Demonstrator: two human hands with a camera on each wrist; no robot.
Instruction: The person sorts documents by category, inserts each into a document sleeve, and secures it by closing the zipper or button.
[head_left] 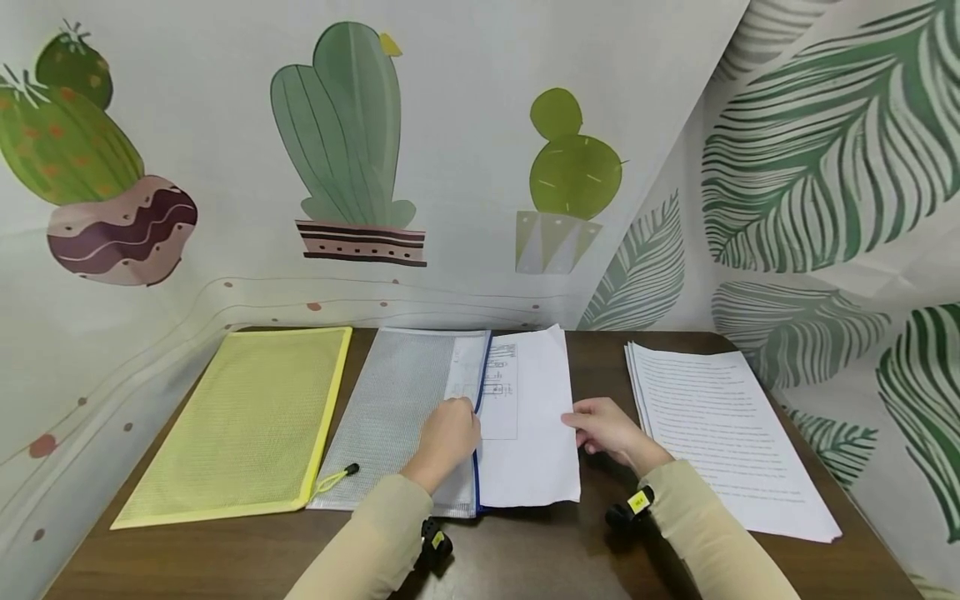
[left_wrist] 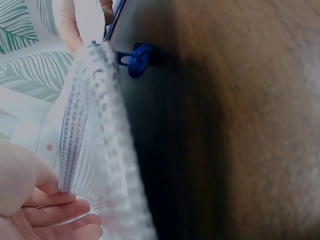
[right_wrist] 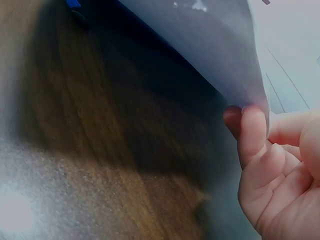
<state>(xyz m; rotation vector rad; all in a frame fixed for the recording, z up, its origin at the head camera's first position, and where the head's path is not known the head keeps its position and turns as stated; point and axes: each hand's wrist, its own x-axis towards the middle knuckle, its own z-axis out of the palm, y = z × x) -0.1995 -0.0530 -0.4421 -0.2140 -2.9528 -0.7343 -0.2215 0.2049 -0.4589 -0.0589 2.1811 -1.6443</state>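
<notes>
A clear mesh zip pouch (head_left: 393, 400) with a blue zipper edge (head_left: 476, 479) lies mid-table. White printed paper (head_left: 543, 417) is partly inside it; its left part shows through the mesh, and the rest sticks out to the right. My left hand (head_left: 448, 437) pinches the pouch's upper layer by the opening. In the left wrist view, thumb and fingers hold that mesh layer (left_wrist: 112, 145) raised, and a blue zipper pull (left_wrist: 139, 61) hangs at the far end. With thumb and fingers, my right hand (head_left: 609, 429) pinches the paper's right edge, lifted in the right wrist view (right_wrist: 220, 55).
To the left lies a yellow mesh pouch (head_left: 240, 417), its yellow loop pull (head_left: 333, 479) reaching onto the clear pouch. A stack of printed sheets (head_left: 720, 433) lies at the right of the brown table (head_left: 525, 558). A cactus-and-leaf patterned backdrop (head_left: 465, 167) stands behind.
</notes>
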